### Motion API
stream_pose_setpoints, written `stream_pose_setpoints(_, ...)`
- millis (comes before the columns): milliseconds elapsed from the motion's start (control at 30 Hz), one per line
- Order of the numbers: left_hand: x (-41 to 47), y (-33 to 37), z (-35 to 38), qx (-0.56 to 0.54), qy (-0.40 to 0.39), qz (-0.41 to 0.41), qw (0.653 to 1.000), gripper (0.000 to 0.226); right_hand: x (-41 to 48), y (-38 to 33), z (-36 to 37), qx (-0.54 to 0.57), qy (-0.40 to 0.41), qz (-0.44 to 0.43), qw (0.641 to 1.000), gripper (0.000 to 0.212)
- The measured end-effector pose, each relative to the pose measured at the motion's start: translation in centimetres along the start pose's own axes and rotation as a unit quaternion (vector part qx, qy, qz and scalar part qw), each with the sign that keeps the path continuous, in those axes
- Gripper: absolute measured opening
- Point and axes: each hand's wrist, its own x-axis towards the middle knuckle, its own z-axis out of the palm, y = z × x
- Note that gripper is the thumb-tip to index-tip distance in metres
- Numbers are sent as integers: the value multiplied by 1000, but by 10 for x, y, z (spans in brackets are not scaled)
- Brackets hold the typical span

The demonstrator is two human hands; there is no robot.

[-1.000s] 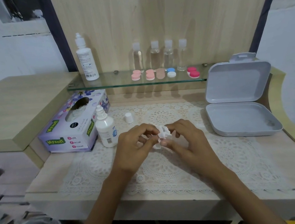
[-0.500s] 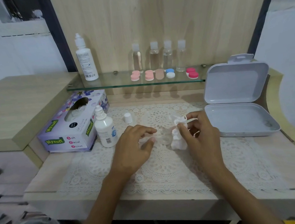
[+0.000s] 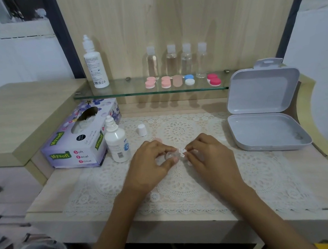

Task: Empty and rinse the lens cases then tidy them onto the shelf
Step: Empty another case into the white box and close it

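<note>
- White tissue twist [image 3: 182, 152] is back at the lens case [image 3: 169, 157]; half a second ago the right grip [image 3: 207, 154] had lifted it off toward the grey box [image 3: 269, 128], well apart from the case
- Right grip now: thumb and fingertips pinched tight on the tissue, its tip touching or just beside the case rim; can't tell if it's inside a well
- Left grip [image 3: 151, 164]: fingers curled round the clear case, low over the lace mat [image 3: 180, 185] in the middle of the desk [image 3: 52, 192]; on it or just off it, can't tell. It hasn't let go over the last second
- Read: another wipe-dry pass, so emptying and rinsing look done for this case
- Glass shelf [image 3: 124, 91] already carries five capped cases [image 3: 165, 82] in front of the small bottles [image 3: 172, 62]; this one looks like the last
- Left to do: lid on, place on shelf
- Solution bottle [image 3: 117, 143] stands open, its cap [image 3: 142, 130] on the mat
</note>
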Motion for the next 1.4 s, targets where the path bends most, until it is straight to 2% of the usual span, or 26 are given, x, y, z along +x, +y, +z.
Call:
stream_pose_setpoints(167,1,0,0,1,-4,-4,1000,21,-2,-6,-2,-50,-24,-26,998,25)
stream_pose_setpoints(467,1,-2,1,5,-3,-4,1000,18,3,2,0,31,-64,3,997,9)
stream_pose_setpoints(600,1,-1,1,8,-2,-8,1000,18,3,1,3,25,-69,-6,997,7)
stream_pose_setpoints(800,1,-1,0,-7,-2,-15,1000,30,2,2,3,60,-67,15,996,12)
stream_pose_setpoints(900,2,-1,0,-8,-8,-18,1000,32,1,1,3,38,-68,7,997,12)
stream_pose_setpoints(1200,2,-1,0,1,-6,-14,1000,29,8,1,-1,101,-89,41,990,11)
stream_pose_setpoints(1400,2,-2,0,1,-7,-14,1000,30,6,-1,1,88,-111,35,989,9)
